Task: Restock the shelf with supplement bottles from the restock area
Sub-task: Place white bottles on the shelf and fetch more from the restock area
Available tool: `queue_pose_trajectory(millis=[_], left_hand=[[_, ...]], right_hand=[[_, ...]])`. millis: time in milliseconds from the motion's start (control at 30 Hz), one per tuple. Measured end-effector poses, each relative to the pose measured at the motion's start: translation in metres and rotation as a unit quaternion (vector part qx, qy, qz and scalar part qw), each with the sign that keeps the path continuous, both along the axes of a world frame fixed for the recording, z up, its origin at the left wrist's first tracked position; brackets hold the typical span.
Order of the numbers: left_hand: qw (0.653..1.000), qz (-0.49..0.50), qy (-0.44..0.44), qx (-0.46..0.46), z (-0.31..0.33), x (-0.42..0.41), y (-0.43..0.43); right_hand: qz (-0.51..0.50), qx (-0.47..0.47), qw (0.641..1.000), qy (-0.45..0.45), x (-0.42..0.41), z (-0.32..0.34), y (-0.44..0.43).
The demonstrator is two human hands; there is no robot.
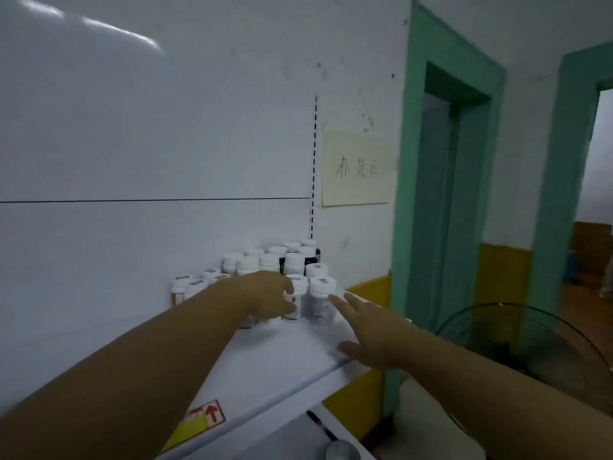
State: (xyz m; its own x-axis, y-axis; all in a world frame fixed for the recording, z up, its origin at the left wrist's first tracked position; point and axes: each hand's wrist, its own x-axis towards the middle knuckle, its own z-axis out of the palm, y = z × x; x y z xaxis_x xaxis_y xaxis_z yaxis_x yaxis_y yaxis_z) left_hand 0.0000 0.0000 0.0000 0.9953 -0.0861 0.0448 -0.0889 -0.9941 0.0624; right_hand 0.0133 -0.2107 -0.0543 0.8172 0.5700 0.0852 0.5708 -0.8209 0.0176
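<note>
Several white-capped supplement bottles [293, 263] stand clustered at the far right end of a white shelf top [275, 356], against the white back panel. My left hand [268, 295] reaches into the front of the cluster, its fingers wrapped around a white front bottle [297, 298]. My right hand [368, 330] hovers over the shelf's right edge with fingers spread, its fingertips touching or almost touching the neighbouring front bottle [321, 300]. It holds nothing. Bottles behind my left forearm are partly hidden.
A paper sign [356, 167] with handwriting hangs on the wall beside the shelf. Green door frames [414, 194] stand to the right. A round fan guard [520, 340] sits low on the right. A spoon-like object [338, 448] lies below the shelf.
</note>
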Motion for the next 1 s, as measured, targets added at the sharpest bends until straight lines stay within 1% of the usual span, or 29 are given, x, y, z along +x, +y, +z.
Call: queue_pose_trajectory(millis=[67, 133, 267, 333, 467, 533, 600, 667, 700, 733, 800, 833, 867, 900, 933, 967, 1000], left_hand=[[1.000, 0.002, -0.007, 0.008, -0.002, 0.020, -0.002], [1.000, 0.015, -0.019, 0.010, -0.005, 0.040, -0.003], [0.999, 0.053, -0.006, 0.010, -0.009, 0.069, -0.016], [0.997, 0.078, 0.005, 0.012, -0.010, 0.078, -0.022], [0.992, 0.126, -0.003, 0.017, -0.003, 0.091, -0.030], [0.988, 0.151, 0.021, 0.033, -0.001, 0.094, -0.035], [0.983, 0.178, 0.009, 0.030, 0.002, 0.093, -0.039], [0.976, 0.214, -0.032, -0.015, 0.011, 0.084, -0.040], [0.969, 0.236, -0.054, -0.057, 0.017, 0.078, -0.040], [0.957, 0.257, -0.078, -0.107, 0.025, 0.069, -0.037], [0.928, 0.287, -0.111, -0.212, 0.038, 0.043, -0.031], [0.910, 0.296, -0.127, -0.260, 0.042, 0.028, -0.027], [0.893, 0.305, -0.145, -0.297, 0.046, 0.012, -0.023], [0.878, 0.314, -0.163, -0.321, 0.048, -0.005, -0.020], [0.866, 0.322, -0.179, -0.338, 0.050, -0.023, -0.018], [0.856, 0.328, -0.191, -0.351, 0.052, -0.041, -0.016], [0.849, 0.333, -0.200, -0.357, 0.053, -0.059, -0.014]], right_hand=[[0.001, 0.048, 0.998, -0.031, 0.021, 0.002, 0.003], [0.003, 0.065, 0.996, -0.063, 0.044, 0.003, 0.006], [0.026, 0.098, 0.992, -0.078, 0.093, -0.004, 0.012], [0.049, 0.141, 0.986, -0.079, 0.112, -0.009, 0.015], [0.096, 0.236, 0.965, -0.066, 0.136, -0.011, 0.022], [0.120, 0.270, 0.954, -0.047, 0.141, -0.010, 0.022], [0.144, 0.319, 0.936, -0.025, 0.145, -0.006, 0.019], [0.159, 0.407, 0.899, 0.029, 0.153, 0.005, 0.018], [0.167, 0.456, 0.870, 0.081, 0.156, 0.014, 0.019], [0.180, 0.503, 0.832, 0.151, 0.157, 0.022, 0.024], [0.204, 0.577, 0.726, 0.313, 0.154, 0.034, 0.039], [0.210, 0.596, 0.673, 0.385, 0.147, 0.038, 0.049], [0.212, 0.607, 0.623, 0.445, 0.138, 0.041, 0.060], [0.211, 0.613, 0.583, 0.490, 0.126, 0.043, 0.072], [0.213, 0.611, 0.561, 0.516, 0.112, 0.044, 0.085], [0.224, 0.601, 0.557, 0.528, 0.096, 0.045, 0.097], [0.240, 0.586, 0.569, 0.524, 0.077, 0.046, 0.109]])
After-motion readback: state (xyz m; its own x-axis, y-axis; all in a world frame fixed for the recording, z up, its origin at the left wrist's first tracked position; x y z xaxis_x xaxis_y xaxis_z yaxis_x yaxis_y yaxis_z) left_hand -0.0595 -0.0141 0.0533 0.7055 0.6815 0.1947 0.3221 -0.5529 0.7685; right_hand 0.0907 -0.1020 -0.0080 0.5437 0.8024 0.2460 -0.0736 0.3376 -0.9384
